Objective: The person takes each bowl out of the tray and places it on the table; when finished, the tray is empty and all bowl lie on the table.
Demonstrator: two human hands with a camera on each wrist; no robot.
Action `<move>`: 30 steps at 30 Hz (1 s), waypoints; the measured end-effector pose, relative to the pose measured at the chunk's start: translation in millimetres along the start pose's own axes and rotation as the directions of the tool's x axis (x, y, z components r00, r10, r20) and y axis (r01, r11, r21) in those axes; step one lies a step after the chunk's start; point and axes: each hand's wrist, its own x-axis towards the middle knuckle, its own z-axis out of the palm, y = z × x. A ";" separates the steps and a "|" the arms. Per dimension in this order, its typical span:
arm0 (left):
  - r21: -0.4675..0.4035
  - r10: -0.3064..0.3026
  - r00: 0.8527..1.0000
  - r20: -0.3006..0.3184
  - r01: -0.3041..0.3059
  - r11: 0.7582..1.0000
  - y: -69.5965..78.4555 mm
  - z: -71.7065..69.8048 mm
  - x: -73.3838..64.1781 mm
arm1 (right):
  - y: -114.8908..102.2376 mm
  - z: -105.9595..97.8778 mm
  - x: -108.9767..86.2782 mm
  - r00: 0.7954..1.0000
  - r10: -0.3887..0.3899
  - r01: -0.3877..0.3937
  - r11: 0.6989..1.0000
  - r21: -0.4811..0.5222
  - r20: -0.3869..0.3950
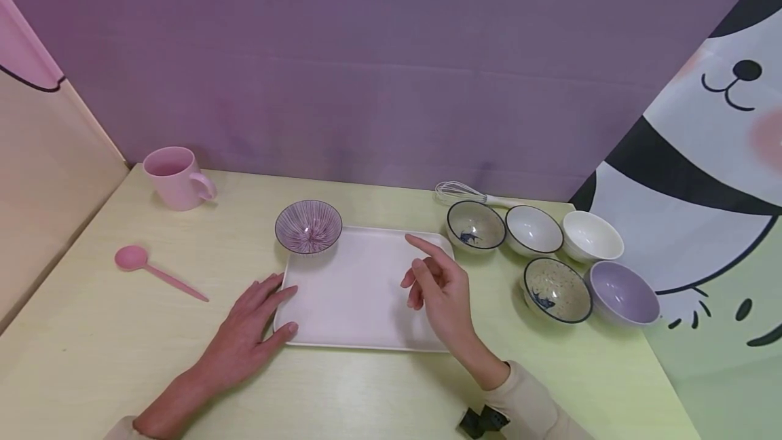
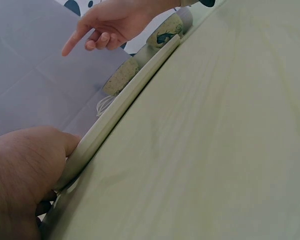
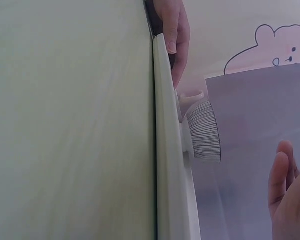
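Note:
A white rectangular tray (image 1: 360, 304) lies on the table in front of me. At its left edge rests my left hand (image 1: 247, 331), fingers loosely spread and thumb over the near left corner; the left wrist view shows the tray's side (image 2: 114, 112) beside that hand. My right hand (image 1: 441, 294) hovers over the tray's right part, index finger extended, other fingers loosely bent, holding nothing. A bowl with purple stripes (image 1: 308, 226) overlaps the tray's far left corner; the right wrist view shows this striped bowl (image 3: 205, 132) from the side, above the tray rim.
To the left are a pink mug (image 1: 174, 182) and a pink spoon (image 1: 161, 273). Several bowls group at the right, including a purple bowl (image 1: 623, 294), a speckled bowl (image 1: 557, 290) and a white bowl (image 1: 592, 236). Behind them lies a white whisk (image 1: 464, 192), near the purple backdrop (image 1: 366, 73).

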 end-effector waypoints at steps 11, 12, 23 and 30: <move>-0.001 -0.001 1.000 0.003 0.001 1.000 0.0 0.1 0.5 | -4.4 17.2 11.2 0.986 0.152 -0.151 0.988 -0.018 0.066; -0.001 -0.001 1.000 0.003 0.001 1.000 0.1 0.0 0.5 | -5.0 18.6 12.3 0.982 0.173 -0.172 0.985 -0.025 0.078; 0.004 0.010 1.000 -0.005 -0.010 1.000 -0.6 0.5 0.5 | 0.4 35.3 20.4 0.926 0.319 -0.309 0.948 -0.077 0.201; 0.004 0.003 1.000 -0.001 -0.003 1.000 -0.6 0.0 0.5 | 4.8 48.2 14.8 0.904 0.349 -0.330 0.937 -0.118 0.248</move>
